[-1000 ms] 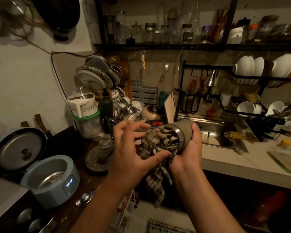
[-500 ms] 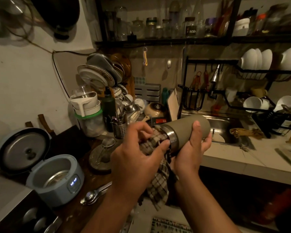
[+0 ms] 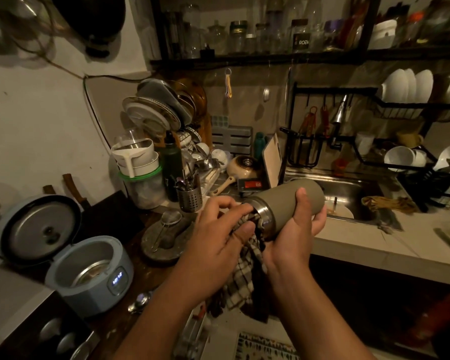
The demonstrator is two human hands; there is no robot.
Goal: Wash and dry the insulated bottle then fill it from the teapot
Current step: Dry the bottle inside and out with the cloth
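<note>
The insulated bottle (image 3: 283,201) is grey-green with a steel neck and lies on its side at chest height, mouth to the left. My right hand (image 3: 295,229) grips its body from below, thumb over the top. My left hand (image 3: 218,235) pinches a checked cloth (image 3: 244,279) whose end is stuffed into the bottle's mouth; the rest of the cloth hangs down between my wrists. The inside of the bottle is hidden. I cannot pick out a teapot with certainty.
A steel sink (image 3: 348,196) sits behind the bottle, with a dish rack (image 3: 413,162) of white cups to its right. On the left counter stand an open rice cooker (image 3: 89,268), a cutlery holder (image 3: 190,198), a stone mortar (image 3: 164,240) and stacked containers (image 3: 138,165).
The bottle has swung further out to the right and levelled. My left hand has pushed more of the cloth into its mouth, so less cloth shows outside the neck.
</note>
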